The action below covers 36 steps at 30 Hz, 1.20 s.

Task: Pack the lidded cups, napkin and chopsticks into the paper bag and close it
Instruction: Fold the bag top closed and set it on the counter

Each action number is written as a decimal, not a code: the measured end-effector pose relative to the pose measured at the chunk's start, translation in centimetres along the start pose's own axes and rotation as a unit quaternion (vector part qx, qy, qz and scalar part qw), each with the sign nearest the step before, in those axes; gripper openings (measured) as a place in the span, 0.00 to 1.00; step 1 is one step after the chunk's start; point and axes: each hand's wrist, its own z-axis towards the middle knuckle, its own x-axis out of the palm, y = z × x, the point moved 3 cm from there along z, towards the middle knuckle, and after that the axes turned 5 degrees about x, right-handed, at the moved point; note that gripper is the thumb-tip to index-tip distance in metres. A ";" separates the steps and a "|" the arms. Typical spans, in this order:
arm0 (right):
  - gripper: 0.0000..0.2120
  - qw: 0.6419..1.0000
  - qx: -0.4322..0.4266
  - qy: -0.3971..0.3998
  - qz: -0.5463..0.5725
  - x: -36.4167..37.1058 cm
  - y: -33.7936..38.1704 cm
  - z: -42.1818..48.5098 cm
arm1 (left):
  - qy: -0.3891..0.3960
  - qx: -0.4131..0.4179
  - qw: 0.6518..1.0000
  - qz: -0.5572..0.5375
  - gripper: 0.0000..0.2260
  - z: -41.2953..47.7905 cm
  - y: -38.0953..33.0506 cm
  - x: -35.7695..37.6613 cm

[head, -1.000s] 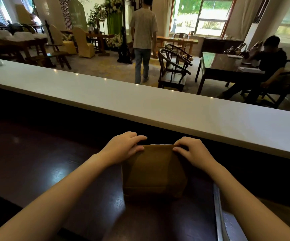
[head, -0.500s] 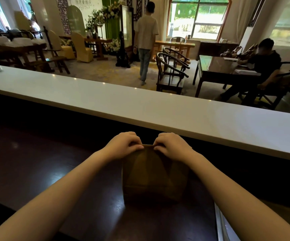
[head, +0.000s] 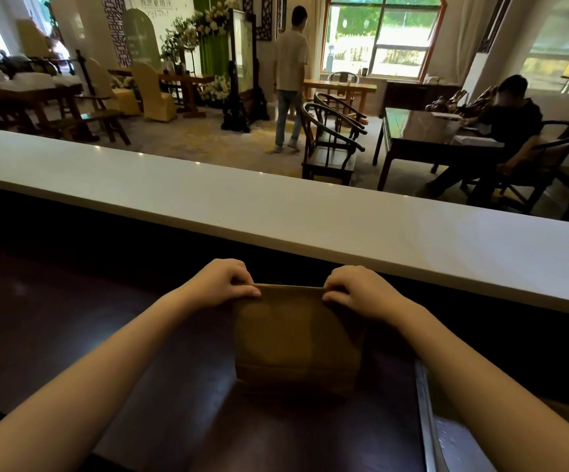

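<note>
A brown paper bag (head: 296, 338) stands upright on the dark wooden counter (head: 106, 335) in front of me. Its top edge is pressed flat into a straight fold. My left hand (head: 220, 284) pinches the left end of that folded top. My right hand (head: 354, 289) pinches the right end. The cups, napkin and chopsticks are not visible; the bag's inside is hidden.
A raised white ledge (head: 276, 206) runs across just behind the bag. A metal edge (head: 424, 403) lies at the counter's right. Beyond the ledge are chairs and tables, a standing person (head: 290, 80) and a seated person (head: 508, 131).
My hands, close together on the bag's top half a second ago, have slid apart to its two ends. The top edge now looks flat and creased. The view has tilted up slightly.
</note>
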 end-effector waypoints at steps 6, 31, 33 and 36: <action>0.09 0.996 0.020 -0.009 0.084 0.3 -1.7 -1.0 | 0.008 0.001 1.000 -0.006 0.07 0.2 0.5 0.0; 0.11 0.843 0.254 -0.021 0.473 2.8 -4.6 -2.8 | -0.011 -0.060 0.992 -0.112 0.10 0.5 1.6 1.0; 0.11 0.848 0.254 -0.045 0.463 2.9 -4.7 -2.9 | -0.011 -0.070 0.989 -0.133 0.11 0.4 1.9 1.0; 0.08 0.844 0.250 -0.063 0.470 2.9 -5.2 -3.7 | -0.015 -0.099 0.978 -0.180 0.15 -0.2 2.3 1.4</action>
